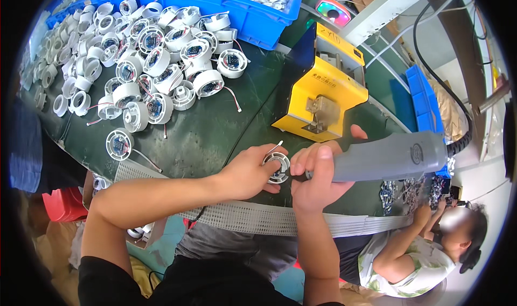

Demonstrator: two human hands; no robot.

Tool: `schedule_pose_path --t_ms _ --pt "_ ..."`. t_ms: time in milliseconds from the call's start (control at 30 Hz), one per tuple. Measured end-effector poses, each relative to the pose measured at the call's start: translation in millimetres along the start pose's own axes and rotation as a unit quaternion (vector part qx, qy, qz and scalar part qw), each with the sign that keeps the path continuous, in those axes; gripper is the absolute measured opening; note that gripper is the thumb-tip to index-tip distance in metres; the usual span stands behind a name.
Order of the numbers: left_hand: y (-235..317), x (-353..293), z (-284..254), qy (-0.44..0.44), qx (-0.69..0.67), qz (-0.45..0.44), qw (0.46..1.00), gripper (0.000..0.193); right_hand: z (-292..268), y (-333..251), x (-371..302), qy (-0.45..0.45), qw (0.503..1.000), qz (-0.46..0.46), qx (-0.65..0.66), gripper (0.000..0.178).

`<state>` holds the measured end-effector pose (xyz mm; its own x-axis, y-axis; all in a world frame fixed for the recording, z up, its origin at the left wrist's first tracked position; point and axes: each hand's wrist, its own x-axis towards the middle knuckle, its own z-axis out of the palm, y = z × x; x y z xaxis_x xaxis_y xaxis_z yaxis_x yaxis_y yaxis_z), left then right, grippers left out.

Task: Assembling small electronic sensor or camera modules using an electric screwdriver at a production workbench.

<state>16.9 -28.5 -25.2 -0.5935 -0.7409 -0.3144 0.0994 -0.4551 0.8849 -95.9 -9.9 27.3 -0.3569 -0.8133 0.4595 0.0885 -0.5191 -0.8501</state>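
Left hand (pixel 249 168) curled round housing (pixel 283 169); right hand (pixel 316 185) wrapped about tool (pixel 390 158). Housing probably light, stiff; best gripped by rim, sparing wire (pixel 274 147).

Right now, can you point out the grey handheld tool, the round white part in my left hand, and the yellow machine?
Grey handheld tool (pixel 389 159): head view, middle of its body.
Round white part (pixel 283 166): head view, right side of its face.
Yellow machine (pixel 323 83): head view, front face.
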Motion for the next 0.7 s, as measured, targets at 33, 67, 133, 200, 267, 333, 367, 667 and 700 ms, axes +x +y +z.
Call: schedule_pose_path --t_ms 33,67,133,200,267,333,367,667,700 --pt "1.4 -0.9 0.8 0.001 -0.005 0.000 1.000 0.034 0.4 0.2 -0.3 -0.001 1.000 0.006 0.003 0.056" --pt "2.2 -1.3 1.1 0.002 -0.011 -0.001 1.000 0.034 0.8 0.3 -0.7 -0.002 1.000 0.012 0.006 0.056" --pt "0.7 0.0 -0.1 0.002 -0.005 -0.004 1.000 0.033 -0.3 2.7 -1.8 -0.010 1.000 0.008 0.000 0.056" --pt "1.0 -0.2 -1.0 0.002 0.002 -0.009 1.000 0.033 -0.5 5.4 -2.4 -0.017 1.000 0.004 -0.003 0.056" --pt "5.3 -3.5 -1.2 0.005 0.012 -0.003 1.000 0.032 0.4 7.7 -2.8 -0.028 0.999 0.017 0.007 0.055" --pt "15.5 -6.9 0.5 0.006 0.045 -0.008 0.999 0.032 -3.5 8.4 -3.1 -0.038 0.999 0.019 -0.004 0.054" --pt "18.7 -8.0 2.0 0.007 0.079 -0.011 0.997 0.031 -6.0 9.0 -3.4 -0.048 0.999 0.021 -0.014 0.052" --pt "16.9 -2.4 -7.5 -0.044 0.063 0.010 0.997 0.031 -20.4 15.5 -8.9 -0.188 0.981 0.011 -0.047 0.058" --pt "23.8 -2.7 -19.4 -0.041 0.139 0.021 0.989 0.029 -29.5 12.9 -9.3 -0.179 0.983 0.026 -0.032 0.062"
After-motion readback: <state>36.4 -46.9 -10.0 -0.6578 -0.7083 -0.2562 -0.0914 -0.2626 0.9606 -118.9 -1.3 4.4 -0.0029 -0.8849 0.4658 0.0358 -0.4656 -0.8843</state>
